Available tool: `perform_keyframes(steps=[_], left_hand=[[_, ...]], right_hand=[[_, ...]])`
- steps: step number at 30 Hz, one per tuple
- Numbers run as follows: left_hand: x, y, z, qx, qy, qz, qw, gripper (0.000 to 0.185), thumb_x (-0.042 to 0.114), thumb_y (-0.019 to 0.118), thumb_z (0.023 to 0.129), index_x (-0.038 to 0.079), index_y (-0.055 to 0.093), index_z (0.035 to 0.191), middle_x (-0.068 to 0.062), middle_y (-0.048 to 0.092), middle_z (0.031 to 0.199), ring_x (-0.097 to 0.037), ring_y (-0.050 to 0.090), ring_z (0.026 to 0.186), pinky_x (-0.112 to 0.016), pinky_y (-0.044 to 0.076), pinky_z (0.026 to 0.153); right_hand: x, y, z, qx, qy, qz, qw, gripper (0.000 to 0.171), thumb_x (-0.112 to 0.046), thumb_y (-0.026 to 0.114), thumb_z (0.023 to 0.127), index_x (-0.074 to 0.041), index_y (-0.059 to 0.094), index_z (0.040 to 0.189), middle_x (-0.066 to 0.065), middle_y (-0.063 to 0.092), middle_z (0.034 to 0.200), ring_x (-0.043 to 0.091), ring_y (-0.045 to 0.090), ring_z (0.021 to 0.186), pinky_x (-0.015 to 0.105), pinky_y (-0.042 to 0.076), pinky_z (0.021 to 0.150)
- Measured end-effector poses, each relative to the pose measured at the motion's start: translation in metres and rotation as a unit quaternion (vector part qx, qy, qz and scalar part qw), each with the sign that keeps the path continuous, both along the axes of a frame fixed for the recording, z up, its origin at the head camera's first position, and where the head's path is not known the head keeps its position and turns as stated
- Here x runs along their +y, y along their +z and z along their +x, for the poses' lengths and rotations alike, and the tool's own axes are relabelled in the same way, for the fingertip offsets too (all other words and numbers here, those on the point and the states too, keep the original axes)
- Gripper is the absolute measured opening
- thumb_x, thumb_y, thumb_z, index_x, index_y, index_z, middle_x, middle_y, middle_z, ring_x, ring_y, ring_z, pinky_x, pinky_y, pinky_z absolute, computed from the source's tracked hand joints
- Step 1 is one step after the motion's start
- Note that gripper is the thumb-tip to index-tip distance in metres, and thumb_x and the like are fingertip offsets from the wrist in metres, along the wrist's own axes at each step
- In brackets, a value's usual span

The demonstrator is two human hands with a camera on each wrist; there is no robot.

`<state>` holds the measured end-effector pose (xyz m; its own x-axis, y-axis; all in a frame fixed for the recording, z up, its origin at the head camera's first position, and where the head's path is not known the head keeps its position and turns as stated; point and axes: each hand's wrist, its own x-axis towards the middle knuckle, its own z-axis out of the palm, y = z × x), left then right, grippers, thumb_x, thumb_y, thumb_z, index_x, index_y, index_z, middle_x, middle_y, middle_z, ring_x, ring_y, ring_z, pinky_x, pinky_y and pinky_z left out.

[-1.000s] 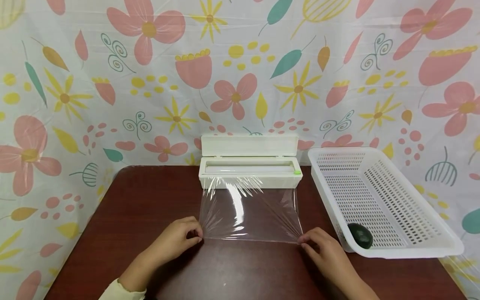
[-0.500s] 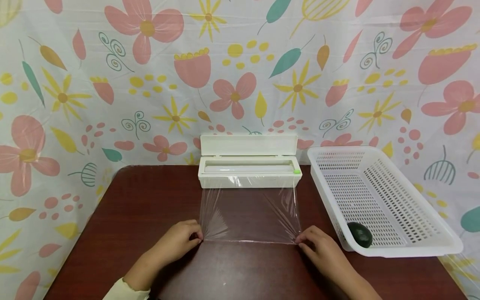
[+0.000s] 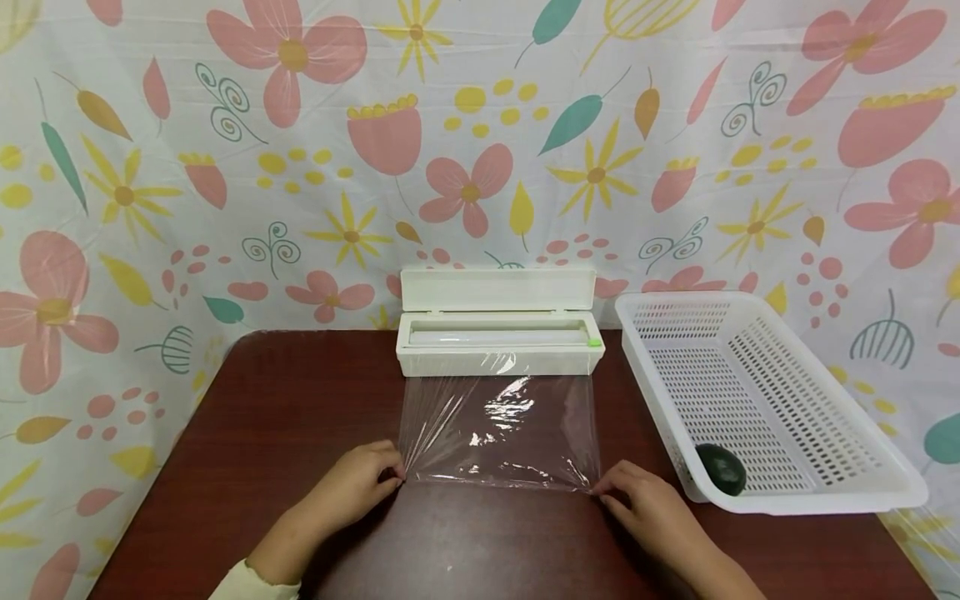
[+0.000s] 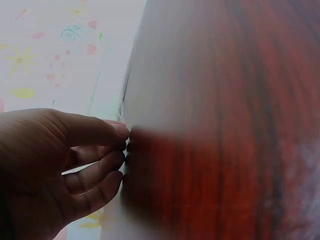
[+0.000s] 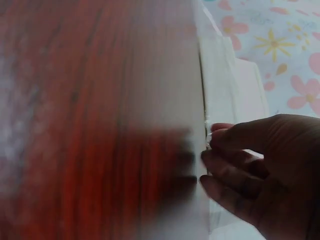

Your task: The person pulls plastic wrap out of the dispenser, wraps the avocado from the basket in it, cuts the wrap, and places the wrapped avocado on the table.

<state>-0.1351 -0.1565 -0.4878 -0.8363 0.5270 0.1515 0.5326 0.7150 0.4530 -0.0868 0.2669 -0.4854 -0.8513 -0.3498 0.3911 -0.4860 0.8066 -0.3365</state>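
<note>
A clear sheet of cling film (image 3: 498, 429) runs from a white dispenser box (image 3: 499, 343) with its lid up, across the dark red table (image 3: 300, 400) toward me. My left hand (image 3: 358, 478) pinches the film's near left corner, and my right hand (image 3: 636, 493) pinches its near right corner. In the left wrist view the left hand (image 4: 75, 160) has thumb and fingers closed on the film's edge (image 4: 125, 140). In the right wrist view the right hand (image 5: 250, 165) does the same on the film's other edge (image 5: 204, 125).
A white perforated basket (image 3: 757, 400) stands tilted at the right of the table, with a dark green avocado (image 3: 720, 469) in its near corner. A flowered cloth (image 3: 480, 133) hangs behind and around the table.
Both hands have lowered the film's near edge slightly toward the table. The film has gone slacker, its tight stretch lines replaced by loose wrinkles in the middle.
</note>
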Motion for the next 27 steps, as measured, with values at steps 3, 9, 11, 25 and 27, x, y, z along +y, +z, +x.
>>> perform_keyframes(steps=[3,9,11,25,27], left_hand=[[0.000,0.000,0.001,0.019,0.001,-0.003,0.9998,0.015,0.006,0.078,0.083,0.018,0.070,0.083,0.012,0.062,0.087,-0.006,0.062,0.085,-0.029,0.054,0.076],[0.002,0.001,0.002,0.061,0.011,0.013,0.9980,0.014,0.005,0.079,0.083,0.017,0.072,0.085,0.011,0.061,0.090,-0.007,0.062,0.086,-0.028,0.054,0.076],[0.003,0.001,0.001,0.072,0.021,0.021,0.9969,0.013,0.006,0.080,0.083,0.017,0.072,0.085,0.011,0.061,0.090,-0.006,0.062,0.086,-0.028,0.054,0.076],[0.007,0.001,-0.007,0.082,0.049,0.022,0.9952,0.010,0.010,0.078,0.086,0.018,0.074,0.089,0.011,0.063,0.092,-0.007,0.063,0.090,-0.031,0.056,0.082],[0.008,0.001,-0.008,0.077,0.051,0.022,0.9954,0.008,0.011,0.077,0.087,0.018,0.074,0.089,0.012,0.064,0.092,-0.007,0.064,0.090,-0.031,0.056,0.083]], right_hand=[[0.003,0.000,0.001,-0.016,0.012,0.021,1.000,0.029,-0.004,0.085,0.075,-0.027,0.071,0.085,-0.018,0.062,0.089,-0.001,0.061,0.081,0.024,0.052,0.069],[0.004,0.003,0.006,-0.023,0.018,0.031,0.999,0.022,-0.011,0.084,0.078,-0.024,0.073,0.094,-0.017,0.063,0.092,-0.001,0.061,0.081,0.026,0.053,0.069],[0.003,0.005,0.008,-0.012,0.012,0.025,1.000,0.023,-0.012,0.084,0.079,-0.024,0.074,0.095,-0.018,0.063,0.093,-0.001,0.062,0.083,0.025,0.053,0.072],[0.008,0.036,0.011,0.088,0.025,-0.062,0.994,0.036,0.005,0.079,0.076,-0.018,0.072,0.102,-0.009,0.064,0.104,0.003,0.059,0.097,0.007,0.039,0.093],[0.009,0.040,0.012,0.085,0.019,-0.074,0.993,0.035,0.006,0.078,0.077,-0.015,0.072,0.105,-0.006,0.064,0.106,0.004,0.057,0.100,0.006,0.036,0.096]])
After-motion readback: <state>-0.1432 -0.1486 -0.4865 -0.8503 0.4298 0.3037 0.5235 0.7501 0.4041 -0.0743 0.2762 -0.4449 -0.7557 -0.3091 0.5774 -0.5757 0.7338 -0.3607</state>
